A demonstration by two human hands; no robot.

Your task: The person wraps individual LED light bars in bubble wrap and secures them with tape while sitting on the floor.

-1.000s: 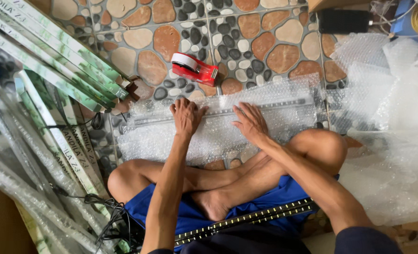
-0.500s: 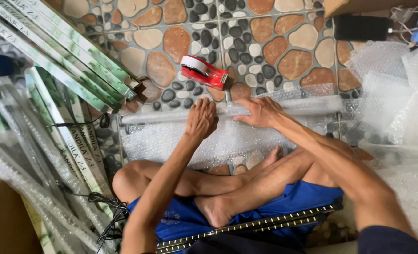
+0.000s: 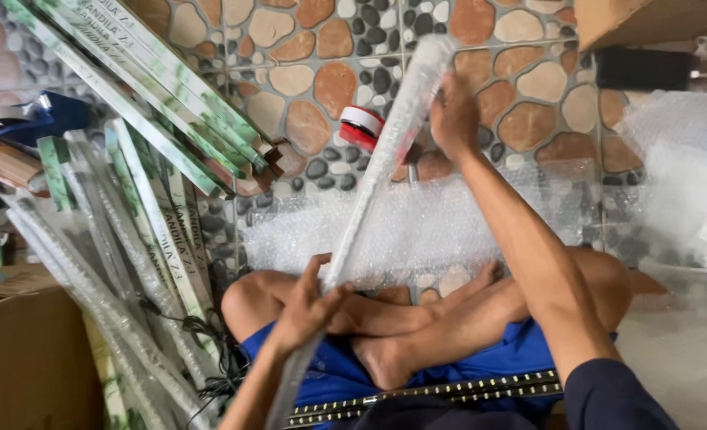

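Note:
I sit cross-legged on a pebble-pattern floor. A long slim package wrapped in bubble wrap (image 3: 381, 163) runs diagonally from my lap up to the top middle. My left hand (image 3: 310, 306) grips its lower part above my knee. My right hand (image 3: 451, 115) holds its upper part near the far end. A sheet of bubble wrap (image 3: 457, 227) lies flat on the floor in front of my legs. A red and white tape dispenser (image 3: 360, 127) sits on the floor just behind the package.
Several long green-and-white boxes and wrapped tubes (image 3: 142, 103) are piled at the left. A brown carton (image 3: 31, 358) stands at the lower left. More bubble wrap (image 3: 672, 167) heaps at the right. A black perforated strip (image 3: 449, 392) lies across my lap.
Both hands were pressing the package flat on the bubble wrap sheet. Now they have lifted it and swung it to a diagonal, the left hand pulled back toward my lap.

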